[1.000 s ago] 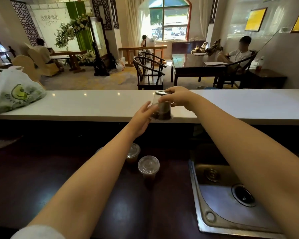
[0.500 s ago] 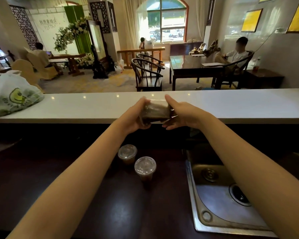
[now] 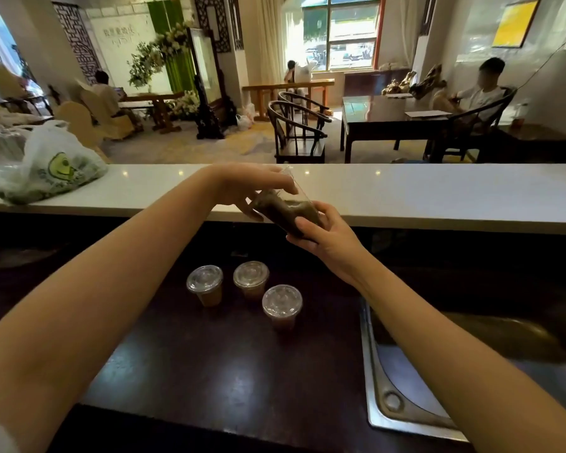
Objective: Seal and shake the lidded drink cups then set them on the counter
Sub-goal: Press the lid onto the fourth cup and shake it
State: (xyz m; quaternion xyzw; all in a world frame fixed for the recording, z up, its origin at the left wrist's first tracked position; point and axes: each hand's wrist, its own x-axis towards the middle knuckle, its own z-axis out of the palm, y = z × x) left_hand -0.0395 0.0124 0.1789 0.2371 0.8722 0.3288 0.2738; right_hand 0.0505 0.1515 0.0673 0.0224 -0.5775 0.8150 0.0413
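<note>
Both hands tilt one clear plastic cup of brown drink (image 3: 285,209) at frame centre.

Left hand (image 3: 258,188) grips its upper end, right hand (image 3: 321,238) clasps the lower — below, three lidded clear cups (image 3: 249,286) stand on the dark counter (image 3: 209,371).

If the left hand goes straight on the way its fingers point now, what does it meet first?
The left hand points rightward, already touching the tilted cup also held by the right hand. Beyond it, only the bare white counter seems to follow, though depth is unclear.
</note>
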